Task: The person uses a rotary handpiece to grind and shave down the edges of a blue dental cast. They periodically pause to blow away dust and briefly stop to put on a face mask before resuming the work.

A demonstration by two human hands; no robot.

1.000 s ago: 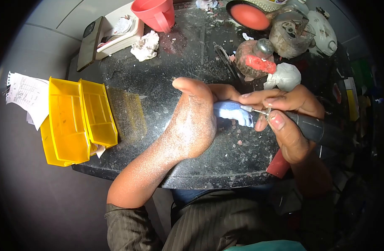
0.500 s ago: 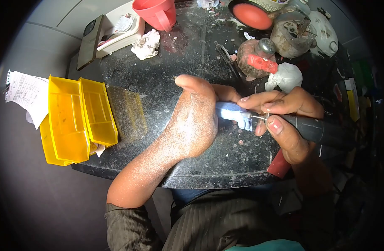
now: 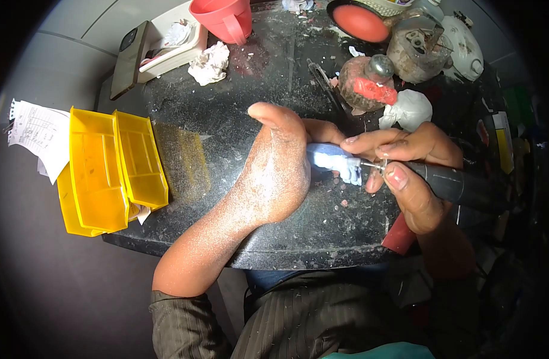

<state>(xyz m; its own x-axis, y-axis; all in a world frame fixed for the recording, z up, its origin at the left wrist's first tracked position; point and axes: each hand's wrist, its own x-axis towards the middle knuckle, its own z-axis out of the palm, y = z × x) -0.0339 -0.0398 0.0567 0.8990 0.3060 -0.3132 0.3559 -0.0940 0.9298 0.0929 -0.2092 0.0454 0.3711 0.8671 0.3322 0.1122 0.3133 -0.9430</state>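
Observation:
A small blue and white dental model (image 3: 336, 160) with a row of tooth-like shapes is gripped by my left hand (image 3: 278, 164). That hand's palm and wrist are coated with pale dust, its thumb points up, and its other fingers are mostly hidden behind the model. Between the thumb and fingers of my right hand (image 3: 419, 202) is a black rotary handpiece (image 3: 451, 183). Its thin metal bur (image 3: 370, 164) reaches left to the model's right end, at or very near the surface. My right fingertips are close beside the model.
Two yellow bins (image 3: 98, 173) stand at the left beside papers (image 3: 38, 134). Along the back are a phone (image 3: 129, 60), a white tray (image 3: 196, 45), a red mug (image 3: 223, 21) and crumpled tissue (image 3: 210, 63). A dusty jar (image 3: 352, 81) and white lump (image 3: 411, 110) sit beyond my right hand.
My left hand and the dental model have shifted very slightly, with a small tilt of the model. My right hand, still around the handpiece, has moved a little to the right.

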